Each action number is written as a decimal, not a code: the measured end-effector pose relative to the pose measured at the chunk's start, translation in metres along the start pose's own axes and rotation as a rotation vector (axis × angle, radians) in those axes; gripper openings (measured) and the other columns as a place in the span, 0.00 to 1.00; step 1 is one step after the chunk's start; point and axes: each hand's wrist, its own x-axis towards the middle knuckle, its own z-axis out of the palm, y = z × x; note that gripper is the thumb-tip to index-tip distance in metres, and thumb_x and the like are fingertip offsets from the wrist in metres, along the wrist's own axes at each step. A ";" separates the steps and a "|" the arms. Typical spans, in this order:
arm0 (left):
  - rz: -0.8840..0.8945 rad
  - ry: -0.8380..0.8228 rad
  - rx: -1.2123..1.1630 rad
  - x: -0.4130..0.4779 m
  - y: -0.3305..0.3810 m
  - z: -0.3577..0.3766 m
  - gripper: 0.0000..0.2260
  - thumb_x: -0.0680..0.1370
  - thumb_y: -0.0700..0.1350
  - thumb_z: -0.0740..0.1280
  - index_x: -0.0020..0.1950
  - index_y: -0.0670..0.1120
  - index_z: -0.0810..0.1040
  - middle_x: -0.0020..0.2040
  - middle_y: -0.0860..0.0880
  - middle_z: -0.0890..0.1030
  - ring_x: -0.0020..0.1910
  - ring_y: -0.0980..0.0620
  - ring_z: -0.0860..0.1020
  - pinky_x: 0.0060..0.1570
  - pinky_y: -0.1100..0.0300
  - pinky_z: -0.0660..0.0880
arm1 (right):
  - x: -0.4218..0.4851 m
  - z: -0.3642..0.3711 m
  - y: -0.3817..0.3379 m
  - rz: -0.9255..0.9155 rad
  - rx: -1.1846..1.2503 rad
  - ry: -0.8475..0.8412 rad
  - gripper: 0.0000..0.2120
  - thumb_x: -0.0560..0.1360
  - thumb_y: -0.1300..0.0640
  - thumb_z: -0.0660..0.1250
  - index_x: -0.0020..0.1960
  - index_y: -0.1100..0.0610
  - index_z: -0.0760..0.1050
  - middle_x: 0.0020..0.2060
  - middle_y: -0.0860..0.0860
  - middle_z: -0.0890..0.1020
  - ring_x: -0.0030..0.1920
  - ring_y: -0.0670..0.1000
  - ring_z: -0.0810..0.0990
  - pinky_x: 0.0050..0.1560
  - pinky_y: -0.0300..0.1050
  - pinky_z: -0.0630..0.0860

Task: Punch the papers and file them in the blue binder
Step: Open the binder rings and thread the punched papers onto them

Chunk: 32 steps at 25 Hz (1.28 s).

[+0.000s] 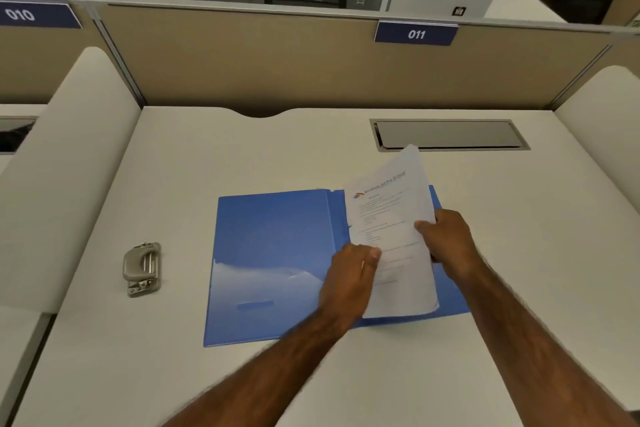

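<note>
The blue binder (270,253) lies open and flat on the white desk. A thin stack of printed papers (388,204) rests over its right half, its far end lifted and tilted toward the right. My left hand (349,277) pinches the papers' left edge near the binder's spine. Along the papers' right edge, my right hand (450,239) grips them with the thumb on top. A grey metal hole punch (142,269) sits alone on the desk, well left of the binder. The binder's fastener is hidden under the papers.
The white desk (242,156) is walled by a tan partition (263,62) at the back and white side dividers (69,163). A grey cable hatch (450,134) is set into the desk behind the papers.
</note>
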 end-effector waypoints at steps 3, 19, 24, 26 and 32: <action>0.005 -0.018 0.318 0.020 -0.019 0.009 0.23 0.82 0.59 0.57 0.74 0.50 0.69 0.72 0.50 0.70 0.71 0.49 0.67 0.72 0.52 0.65 | 0.029 -0.021 0.031 0.092 0.135 -0.057 0.04 0.77 0.64 0.65 0.46 0.58 0.78 0.41 0.55 0.81 0.39 0.56 0.80 0.41 0.50 0.80; -0.152 -0.027 0.790 0.050 -0.006 0.064 0.32 0.81 0.61 0.55 0.81 0.52 0.50 0.81 0.44 0.48 0.80 0.43 0.50 0.78 0.46 0.48 | 0.098 -0.015 0.122 0.009 0.014 -0.086 0.09 0.76 0.52 0.66 0.49 0.58 0.74 0.43 0.52 0.78 0.40 0.50 0.78 0.36 0.41 0.74; -0.124 0.005 0.745 0.049 -0.014 0.071 0.33 0.81 0.62 0.55 0.81 0.51 0.48 0.82 0.46 0.42 0.80 0.44 0.44 0.78 0.45 0.44 | 0.096 -0.018 0.126 -0.046 -0.017 -0.004 0.03 0.77 0.57 0.64 0.49 0.55 0.71 0.48 0.53 0.70 0.43 0.52 0.73 0.45 0.43 0.72; -0.116 0.007 0.715 0.049 -0.017 0.070 0.33 0.81 0.62 0.56 0.82 0.51 0.48 0.82 0.46 0.42 0.80 0.45 0.43 0.79 0.46 0.44 | 0.100 -0.020 0.128 -0.057 0.014 -0.014 0.12 0.76 0.62 0.61 0.36 0.54 0.64 0.40 0.53 0.69 0.33 0.48 0.67 0.34 0.39 0.65; -0.129 0.024 0.689 0.049 -0.018 0.073 0.34 0.82 0.61 0.56 0.82 0.49 0.45 0.82 0.48 0.39 0.80 0.46 0.41 0.79 0.48 0.41 | 0.096 -0.024 0.118 -0.078 0.026 -0.076 0.20 0.77 0.68 0.59 0.30 0.53 0.61 0.28 0.46 0.67 0.29 0.44 0.64 0.25 0.28 0.63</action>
